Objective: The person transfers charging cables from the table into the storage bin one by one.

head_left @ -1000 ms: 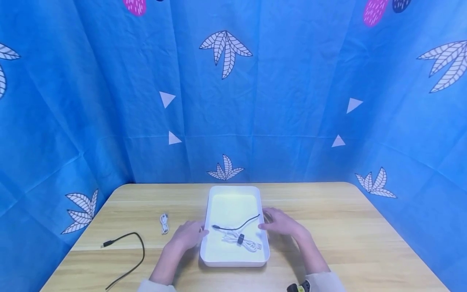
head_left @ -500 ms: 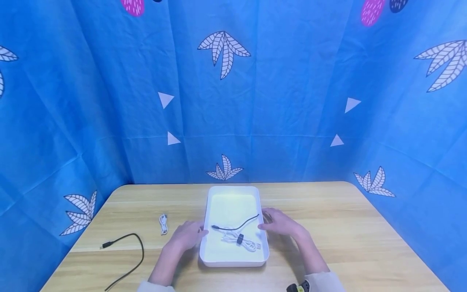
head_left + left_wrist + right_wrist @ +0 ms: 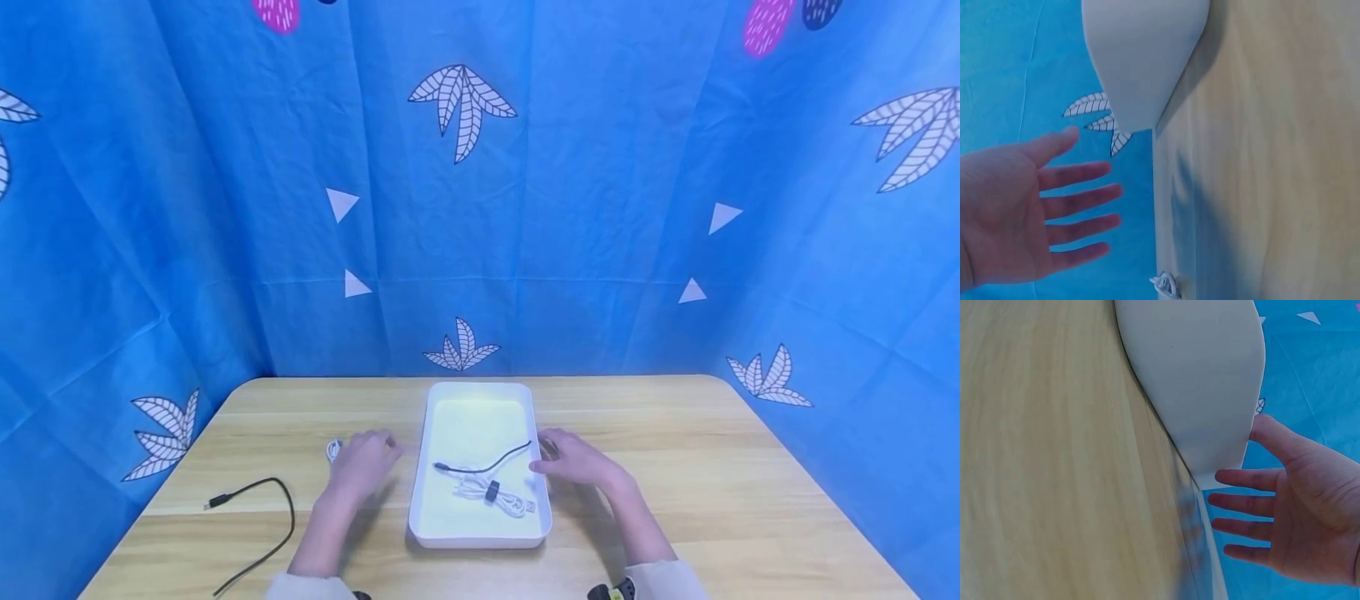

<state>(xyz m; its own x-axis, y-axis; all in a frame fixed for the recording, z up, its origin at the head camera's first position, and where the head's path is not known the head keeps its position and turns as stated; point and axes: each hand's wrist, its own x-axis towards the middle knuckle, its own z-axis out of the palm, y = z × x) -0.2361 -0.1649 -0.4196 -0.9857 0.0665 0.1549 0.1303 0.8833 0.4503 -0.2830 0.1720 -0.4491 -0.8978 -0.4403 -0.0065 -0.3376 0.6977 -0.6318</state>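
Note:
In the head view a white tray (image 3: 478, 425) sits mid-table. Inside lie a short black cable (image 3: 443, 467) and a coiled white USB cable (image 3: 513, 503) with a dark strap. My left hand (image 3: 362, 468) hovers left of the tray, apart from it. Its fingers are straight and spread in the left wrist view, with nothing held. A small white cable bundle (image 3: 333, 451) is partly covered by that hand. At the tray's right side is my right hand (image 3: 579, 460). Its thumb touches the rim, and the straight fingers lie alongside the wall (image 3: 1194, 375).
A longer black cable (image 3: 291, 510) lies curved on the wooden table (image 3: 675, 450) at the left. Behind the table's far edge hangs a blue curtain (image 3: 585, 208) with leaf prints, which also runs along both sides.
My left hand has let go of the tray's left side and moved left and up, toward the white cable bundle. The right hand and the tray stay in place.

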